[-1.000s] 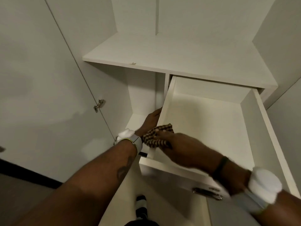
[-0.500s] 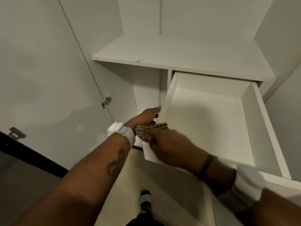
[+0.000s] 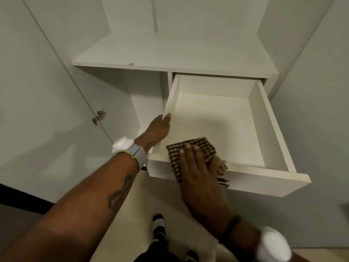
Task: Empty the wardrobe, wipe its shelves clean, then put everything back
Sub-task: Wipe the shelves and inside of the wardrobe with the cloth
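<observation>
A white drawer [image 3: 264, 118] is pulled out of the white wardrobe and holds nothing but a brown checked cloth [image 3: 204, 146]. The cloth drapes over the drawer's front edge near its left corner. My right hand [image 3: 196, 167] lies flat on the cloth with straight fingers, pressing it against the front edge. My left hand [image 3: 159, 129] holds the drawer's left side wall, thumb on the top of the wall and the other fingers hidden on its outer side.
A bare white shelf [image 3: 170, 53] runs above the drawer. An open compartment [image 3: 143, 99] sits left of the drawer. The wardrobe door [image 3: 37, 91] stands open at the left with a metal hinge [image 3: 98, 117]. A metal handle [image 3: 223, 183] shows on the drawer front. My foot [image 3: 158, 224] is below.
My right hand has slid the cloth right along the drawer's front edge and flattened on it. The view has shifted, and the left hand stays on the drawer's side wall.
</observation>
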A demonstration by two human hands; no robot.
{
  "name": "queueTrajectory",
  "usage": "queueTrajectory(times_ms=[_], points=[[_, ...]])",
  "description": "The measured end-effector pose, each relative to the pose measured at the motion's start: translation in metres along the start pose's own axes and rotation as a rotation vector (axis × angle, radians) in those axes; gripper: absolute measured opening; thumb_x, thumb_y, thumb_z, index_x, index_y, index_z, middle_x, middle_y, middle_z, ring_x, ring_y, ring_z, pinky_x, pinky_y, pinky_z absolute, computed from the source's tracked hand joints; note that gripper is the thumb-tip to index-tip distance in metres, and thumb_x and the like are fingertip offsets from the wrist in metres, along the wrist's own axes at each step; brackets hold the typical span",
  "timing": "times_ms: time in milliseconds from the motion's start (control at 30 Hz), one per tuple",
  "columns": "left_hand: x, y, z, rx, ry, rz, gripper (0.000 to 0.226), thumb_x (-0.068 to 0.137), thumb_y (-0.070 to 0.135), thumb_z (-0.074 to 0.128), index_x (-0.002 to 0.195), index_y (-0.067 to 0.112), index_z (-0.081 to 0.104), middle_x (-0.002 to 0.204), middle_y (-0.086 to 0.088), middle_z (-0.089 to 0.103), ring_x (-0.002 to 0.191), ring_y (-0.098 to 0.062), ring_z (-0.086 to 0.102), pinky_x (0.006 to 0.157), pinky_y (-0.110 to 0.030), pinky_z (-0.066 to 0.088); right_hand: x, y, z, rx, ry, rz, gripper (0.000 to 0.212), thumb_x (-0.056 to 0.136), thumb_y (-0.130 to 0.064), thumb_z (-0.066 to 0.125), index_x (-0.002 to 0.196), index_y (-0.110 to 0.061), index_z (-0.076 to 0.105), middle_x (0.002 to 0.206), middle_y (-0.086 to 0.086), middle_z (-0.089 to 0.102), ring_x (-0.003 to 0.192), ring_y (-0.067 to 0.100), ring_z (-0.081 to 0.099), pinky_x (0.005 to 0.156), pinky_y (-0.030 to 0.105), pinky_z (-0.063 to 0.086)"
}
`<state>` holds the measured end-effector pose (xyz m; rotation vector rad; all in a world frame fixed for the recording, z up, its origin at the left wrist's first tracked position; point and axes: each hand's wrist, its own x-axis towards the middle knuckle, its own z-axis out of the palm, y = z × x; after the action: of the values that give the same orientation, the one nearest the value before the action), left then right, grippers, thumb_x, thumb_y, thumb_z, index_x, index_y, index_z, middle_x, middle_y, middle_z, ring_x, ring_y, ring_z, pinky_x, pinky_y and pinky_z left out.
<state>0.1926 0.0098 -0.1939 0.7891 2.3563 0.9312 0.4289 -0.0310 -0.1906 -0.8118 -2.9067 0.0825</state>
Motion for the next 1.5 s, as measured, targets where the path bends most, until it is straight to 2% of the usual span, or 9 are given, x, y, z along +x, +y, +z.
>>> queueTrajectory(times_ms=[200, 333, 533, 700, 867, 967, 1167, 1333, 1500], points=[[0.01, 0.002, 0.003, 0.275, 0.078, -0.071, 0.053, 0.106, 0.044, 0.033, 0.136, 0.002, 0.046, 0.139, -0.02, 0.053, 0.122, -0.038, 0.052, 0.1, -0.039, 0.04, -0.014, 0.031, -0.005, 0.028, 0.086, -0.026, 0.061, 0.093, -0.028, 0.037, 0.151, -0.01, 0.042, 0.155, 0.012, 0.044, 0.145, 0.032, 0.038, 0.114, 0.063, 0.024], [-0.008, 0.039, 0.038, 0.751, 0.187, 0.089, 0.065, 0.098, 0.028, 0.045, 0.154, 0.003, 0.023, 0.157, -0.026, 0.027, 0.145, -0.051, 0.02, 0.118, -0.063, 0.01, -0.061, 0.123, -0.015, 0.028, 0.151, 0.262, 0.06, 0.086, -0.021, 0.05, 0.145, -0.01, 0.051, 0.148, 0.011, 0.052, 0.14, 0.033, 0.046, 0.113, 0.062, 0.034], [-0.013, 0.098, 0.107, 0.906, -0.402, 0.387, 0.077, 0.098, 0.063, 0.042, 0.16, 0.025, 0.016, 0.167, -0.009, 0.008, 0.152, -0.043, 0.001, 0.121, -0.06, 0.01, -0.062, 0.128, -0.026, 0.064, 0.173, 0.412, 0.057, 0.088, -0.024, 0.048, 0.145, -0.021, 0.05, 0.149, 0.002, 0.051, 0.143, 0.025, 0.038, 0.12, 0.056, 0.021], [-0.013, 0.099, 0.134, 0.964, -0.609, 0.376, 0.063, 0.105, 0.048, 0.039, 0.161, 0.032, 0.013, 0.167, -0.012, 0.007, 0.151, -0.041, 0.013, 0.121, -0.058, 0.018, -0.06, 0.095, -0.011, 0.117, 0.144, 0.245, 0.072, 0.09, -0.023, 0.059, 0.157, -0.023, 0.031, 0.163, -0.002, 0.031, 0.154, 0.022, 0.015, 0.12, 0.053, 0.002], [-0.021, 0.097, 0.142, 1.041, -0.675, 0.351, 0.105, 0.086, 0.072, 0.058, 0.161, 0.031, -0.002, 0.168, -0.012, -0.01, 0.151, -0.046, 0.01, 0.122, -0.055, 0.015, -0.085, 0.144, -0.022, 0.212, 0.202, 0.464, 0.063, 0.095, -0.021, 0.051, 0.156, -0.021, 0.035, 0.162, -0.002, 0.031, 0.154, 0.018, 0.013, 0.124, 0.047, 0.0], [-0.02, 0.106, 0.141, 1.075, -0.687, 0.376, 0.103, 0.088, 0.069, 0.059, 0.162, 0.023, 0.005, 0.168, -0.014, 0.003, 0.151, -0.036, 0.022, 0.122, -0.048, 0.024, -0.084, 0.161, -0.036, 0.237, 0.221, 0.488, 0.054, 0.096, -0.031, 0.036, 0.149, -0.023, 0.046, 0.154, -0.003, 0.046, 0.148, 0.018, 0.032, 0.125, 0.045, 0.015], [0.013, 0.137, 0.148, 1.031, -0.538, 0.538, 0.07, 0.092, 0.062, 0.058, 0.132, 0.004, 0.057, 0.137, -0.012, 0.057, 0.122, -0.029, 0.055, 0.101, -0.04, 0.049, -0.073, 0.187, -0.047, 0.293, 0.254, 0.482, 0.052, 0.092, -0.038, 0.031, 0.132, -0.026, 0.061, 0.132, -0.008, 0.06, 0.125, 0.012, 0.052, 0.11, 0.035, 0.041], [0.033, 0.147, 0.167, 1.024, -0.52, 0.469, 0.115, 0.072, 0.074, 0.073, 0.158, 0.021, 0.018, 0.156, -0.013, 0.028, 0.141, -0.044, 0.032, 0.112, -0.056, 0.034, -0.076, 0.184, -0.051, 0.193, 0.194, 0.486, 0.044, 0.092, -0.043, 0.04, 0.112, -0.021, 0.071, 0.112, -0.005, 0.064, 0.106, 0.014, 0.054, 0.095, 0.034, 0.049], [0.037, 0.141, 0.175, 0.98, -0.567, 0.463, 0.115, 0.078, 0.067, 0.073, 0.161, 0.021, 0.007, 0.164, -0.019, 0.009, 0.148, -0.046, 0.016, 0.12, -0.06, 0.016, -0.039, 0.208, -0.041, 0.197, 0.112, 0.42, 0.032, 0.089, -0.018, 0.062, 0.119, -0.012, 0.071, 0.124, 0.003, 0.056, 0.116, 0.02, 0.051, 0.099, 0.027, 0.043]])
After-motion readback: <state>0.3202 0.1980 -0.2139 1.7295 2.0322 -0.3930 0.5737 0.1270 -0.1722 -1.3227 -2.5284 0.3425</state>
